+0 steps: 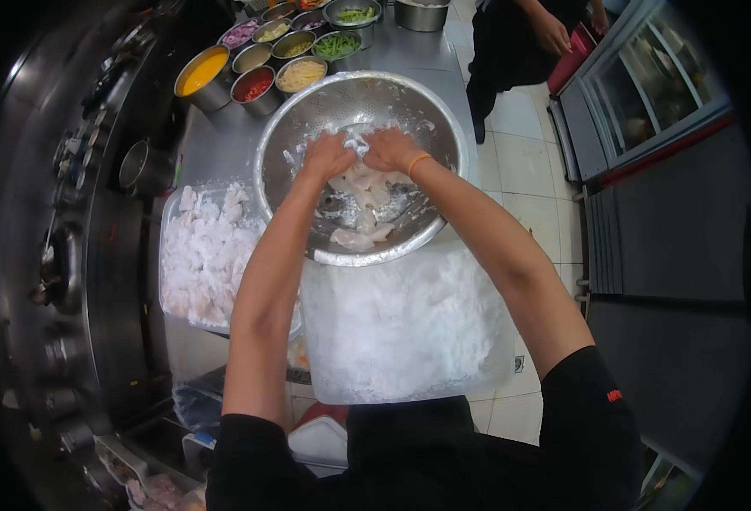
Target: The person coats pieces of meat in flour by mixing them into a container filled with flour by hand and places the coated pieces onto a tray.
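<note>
A large perforated metal colander holds pale raw meat pieces, some dusted with white powder. My left hand and my right hand are both inside it, close together near the far side. The fingers of each hand curl down around the powdered meat, and their tips are partly hidden. A yellow-orange band circles my right wrist. Directly below the colander, nearer to me, is a clear plastic tub of white powder. To its left, another tub contains powder-coated pieces.
Metal containers of chopped vegetables and a pot of yellow liquid stand beyond the colander on the steel counter. A stove lies left. A co-worker stands at the far right by a glass-door fridge.
</note>
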The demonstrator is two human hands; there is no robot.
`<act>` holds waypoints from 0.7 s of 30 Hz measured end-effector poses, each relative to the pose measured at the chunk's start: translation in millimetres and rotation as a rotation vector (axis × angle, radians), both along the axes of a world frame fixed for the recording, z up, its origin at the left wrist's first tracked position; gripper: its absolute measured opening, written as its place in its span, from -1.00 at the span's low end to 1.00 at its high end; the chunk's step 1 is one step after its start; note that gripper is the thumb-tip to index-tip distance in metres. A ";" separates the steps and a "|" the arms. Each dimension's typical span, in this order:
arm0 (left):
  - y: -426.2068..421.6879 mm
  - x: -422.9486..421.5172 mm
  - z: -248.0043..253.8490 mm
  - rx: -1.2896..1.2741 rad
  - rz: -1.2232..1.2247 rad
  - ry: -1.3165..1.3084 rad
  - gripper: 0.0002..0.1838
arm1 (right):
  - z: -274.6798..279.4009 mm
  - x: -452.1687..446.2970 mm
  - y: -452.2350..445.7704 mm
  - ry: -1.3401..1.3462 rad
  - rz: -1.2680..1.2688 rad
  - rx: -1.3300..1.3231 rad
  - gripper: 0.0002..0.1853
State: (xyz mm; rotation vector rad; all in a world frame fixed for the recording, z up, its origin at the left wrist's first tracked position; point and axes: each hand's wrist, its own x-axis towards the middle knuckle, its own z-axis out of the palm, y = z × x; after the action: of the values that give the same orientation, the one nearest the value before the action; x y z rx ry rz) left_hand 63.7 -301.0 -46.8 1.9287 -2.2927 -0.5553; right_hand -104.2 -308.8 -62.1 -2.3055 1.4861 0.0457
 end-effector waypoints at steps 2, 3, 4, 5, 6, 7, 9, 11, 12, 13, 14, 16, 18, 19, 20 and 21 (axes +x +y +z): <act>9.8 -2.2 9.6 0.149 -0.013 0.066 -0.40 | 6.3 -5.1 0.7 -0.020 0.078 0.106 -0.38; 18.2 0.8 9.0 0.208 -0.051 0.087 -0.41 | 20.0 -7.7 8.5 0.007 0.148 0.198 -0.37; 26.3 3.6 11.4 0.263 -0.087 0.108 -0.42 | 27.2 -9.2 14.5 0.034 0.220 0.287 -0.37; 34.7 6.7 14.5 0.268 -0.104 0.098 -0.41 | 29.2 -13.5 20.6 -0.010 0.203 0.297 -0.37; 42.6 9.2 21.5 0.270 -0.120 0.087 -0.40 | 29.3 -21.6 24.9 -0.053 0.186 0.304 -0.37; 48.5 11.8 25.1 0.274 -0.137 0.078 -0.40 | 34.1 -24.8 32.0 -0.096 0.169 0.314 -0.36; 57.0 17.3 21.5 -0.013 -0.068 -0.102 -0.38 | 55.3 -26.3 49.9 0.057 0.047 0.140 -0.34; 63.4 20.0 14.6 -0.106 -0.044 -0.226 -0.37 | 58.0 -23.1 54.5 0.113 -0.022 0.117 -0.32; 65.7 18.1 11.7 -0.061 -0.053 -0.257 -0.36 | 45.3 -19.5 47.8 0.096 -0.028 0.175 -0.30; 67.6 14.8 11.9 -0.017 -0.064 -0.287 -0.36 | 35.7 -16.8 43.7 0.082 -0.036 0.233 -0.28; 68.6 12.7 12.9 0.107 -0.037 -0.157 -0.37 | 25.6 -15.5 41.9 0.051 -0.025 0.281 -0.26; 73.6 6.7 19.3 0.355 0.020 0.108 -0.37 | 24.4 -13.1 47.6 -0.008 -0.003 0.376 -0.22; 82.8 2.2 20.4 0.326 0.058 0.162 -0.38 | 45.3 -21.0 56.3 -0.049 0.039 0.475 -0.20; 86.5 0.1 25.3 0.309 0.076 0.187 -0.39 | 57.5 -23.7 62.0 -0.071 0.061 0.522 -0.19; 87.5 -0.3 29.9 0.358 0.052 0.206 -0.39 | 57.4 -24.4 65.8 -0.060 0.063 0.476 -0.19; 89.5 -3.3 42.9 0.408 0.026 0.226 -0.40 | 55.7 -25.4 69.0 -0.048 0.064 0.431 -0.18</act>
State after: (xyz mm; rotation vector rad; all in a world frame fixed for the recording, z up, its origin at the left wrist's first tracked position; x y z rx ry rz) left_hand 60.4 -211.5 -4.0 1.9231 -2.1327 -1.2509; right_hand -129.6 -239.8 -6.4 -1.9879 1.2345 0.2962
